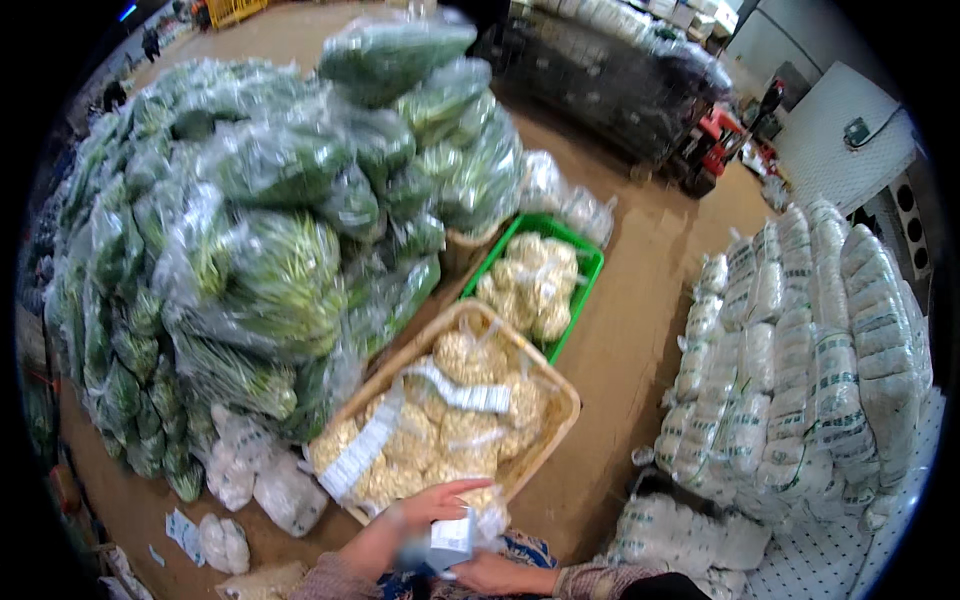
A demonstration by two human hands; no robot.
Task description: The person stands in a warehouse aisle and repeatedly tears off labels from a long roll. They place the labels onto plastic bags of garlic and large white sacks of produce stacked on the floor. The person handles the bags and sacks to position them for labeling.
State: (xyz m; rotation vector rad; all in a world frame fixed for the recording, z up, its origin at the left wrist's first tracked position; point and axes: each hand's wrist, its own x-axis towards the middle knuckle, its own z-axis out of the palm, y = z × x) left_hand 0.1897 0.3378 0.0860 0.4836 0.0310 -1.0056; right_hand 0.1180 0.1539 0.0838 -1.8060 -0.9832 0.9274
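A small white and blue box (452,538) sits low in the middle of the view, held between two hands just in front of the person's body. It is a little box with a pale front and a light blue side, and part of it is blurry. The left hand (425,512) curls over the top and left side of the box, with one long finger stretched out above it. The right hand (492,572) is under the box and holds it up from below with bent fingers. Both hands are closed on the box. Just past the hands is a tan basket (560,420) with low sides, full of clear bags of pale yellow lumpy bits, with white paper strips (460,392) lying across them. Behind that is a green crate (590,262) holding more bags of the same pale stuff. To the left is a very big heap of clear bags stuffed with long green vegetables (270,200), piled high. A few small bags of white things (285,492) lie on the ground at the foot of the heap. To the right is a neat stack of white sacks with green stripes (810,350). The floor (640,330) is brown and smooth. Far back there are dark racks (600,80) with white packs on top, a red cart (712,140), and a white wall (850,130).
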